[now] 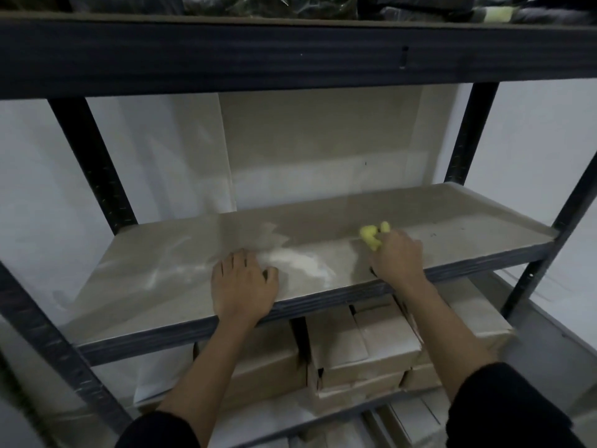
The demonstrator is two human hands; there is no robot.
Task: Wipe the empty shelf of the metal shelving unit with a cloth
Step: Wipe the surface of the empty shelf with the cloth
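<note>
I see my right hand (396, 257) curled around a bunched yellow cloth (371, 236), holding it down on the shelf (168, 270) right of the middle, a little in from the near edge. The cloth sticks out past my fingers toward the far side. My left hand (243, 283) lies flat near the middle of the same shelf, fingers spread and fairly straight, palm at the near edge, holding nothing. Between my hands the shelf surface shows a pale, shiny smear (300, 261). Cardboard boxes (361, 347) are stacked on the level below. Dark bundles (271, 4) sit on the shelf above, too dim to make out.
</note>
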